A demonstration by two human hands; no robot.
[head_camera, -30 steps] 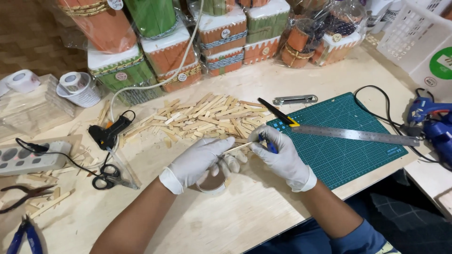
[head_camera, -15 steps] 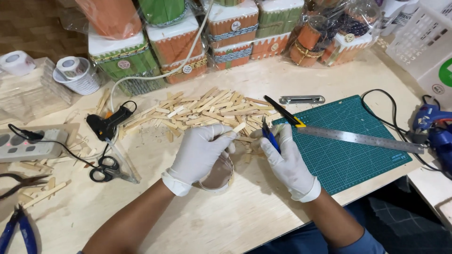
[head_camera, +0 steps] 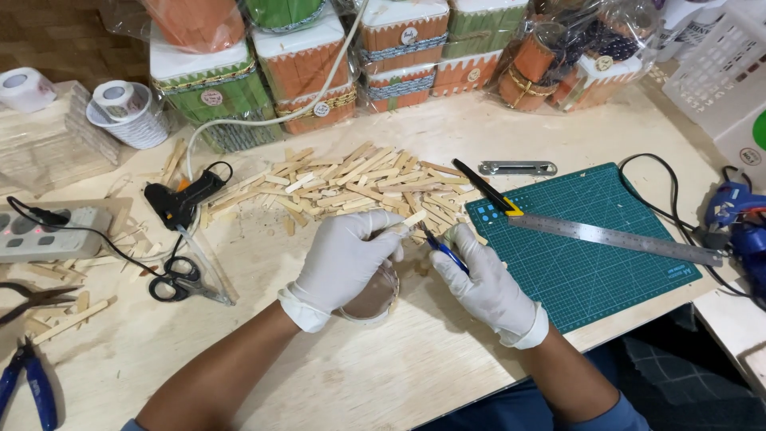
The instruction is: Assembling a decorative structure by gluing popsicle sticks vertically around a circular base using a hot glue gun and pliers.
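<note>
Both my hands wear white gloves. My left hand pinches a short wooden stick by its end and rests over a clear round ring on the table. My right hand grips a blue-handled tool, its tip pointing up toward the stick. Just behind both hands lies a wide pile of cut wooden sticks.
A green cutting mat with a steel ruler and a black-and-yellow knife lies at right. Black glue gun, scissors, power strip, pliers at left. Decorated boxes line the back. A blue glue gun sits far right.
My hands have drawn slightly nearer each other by the pile; the left now holds a stick up against the blue tool. The camera has tilted a little.
</note>
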